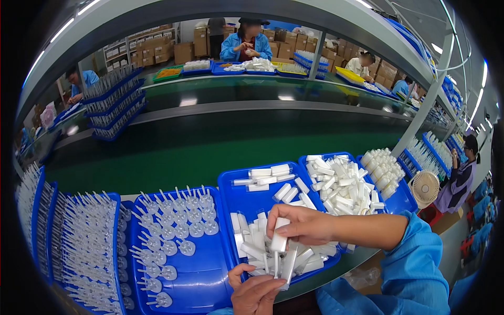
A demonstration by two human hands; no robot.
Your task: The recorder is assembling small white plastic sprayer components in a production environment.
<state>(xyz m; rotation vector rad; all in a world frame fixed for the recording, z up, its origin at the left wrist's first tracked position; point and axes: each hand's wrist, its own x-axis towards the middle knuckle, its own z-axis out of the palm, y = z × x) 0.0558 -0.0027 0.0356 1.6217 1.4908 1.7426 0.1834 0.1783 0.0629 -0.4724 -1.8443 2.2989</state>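
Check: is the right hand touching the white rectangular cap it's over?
Touching. The head view shows the right hand with its fingers wrapped around the white cap, no gap visible, above the blue tray.

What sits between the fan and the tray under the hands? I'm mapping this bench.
In the head view, a blue tray heaped with white plastic pieces.

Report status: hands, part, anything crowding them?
Right hand pinching white plastic piece upright. Left hand below, gripping its lower end. Both over blue tray piled with white pieces; nothing blocking.
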